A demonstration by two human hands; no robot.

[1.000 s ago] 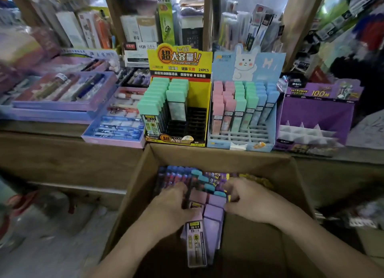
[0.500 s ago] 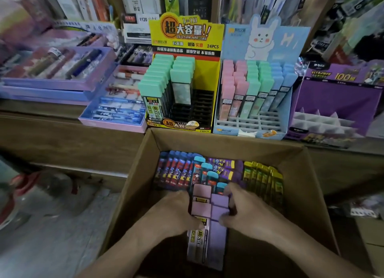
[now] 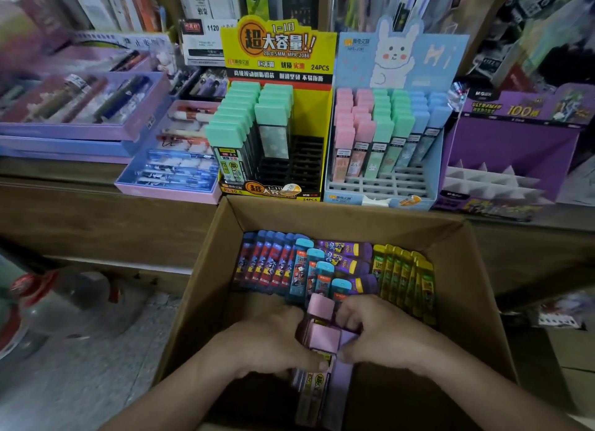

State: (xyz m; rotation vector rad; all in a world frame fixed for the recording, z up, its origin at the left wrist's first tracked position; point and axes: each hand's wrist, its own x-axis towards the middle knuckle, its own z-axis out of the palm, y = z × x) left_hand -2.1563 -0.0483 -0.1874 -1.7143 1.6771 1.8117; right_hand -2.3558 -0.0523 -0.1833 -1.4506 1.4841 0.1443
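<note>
Pink- and lilac-capped cases (image 3: 323,334) of pencil lead are held as a small bundle low in the cardboard box (image 3: 199,289), toward its near side, just in front of the rows of blue, purple and yellow packs (image 3: 402,276). The bundle is clasped from both sides. The left hand (image 3: 267,343) is curled against its left edge with the thumb pressed on a label, and the right hand (image 3: 386,334) is curled over its right edge, fingertips on the caps.

The step in hand is judged to be the gathering of a handful: the cases are being squared up between the hands and are not yet lifted clear. Empty slots are seen on the counter behind, in the yellow display (image 3: 280,44), the bunny display (image 3: 399,54) and the purple display (image 3: 515,147) — which one is meant cannot be told. An even squeeze would be called for next, so that no middle case slips — then a lift straight up over the far wall.
</note>
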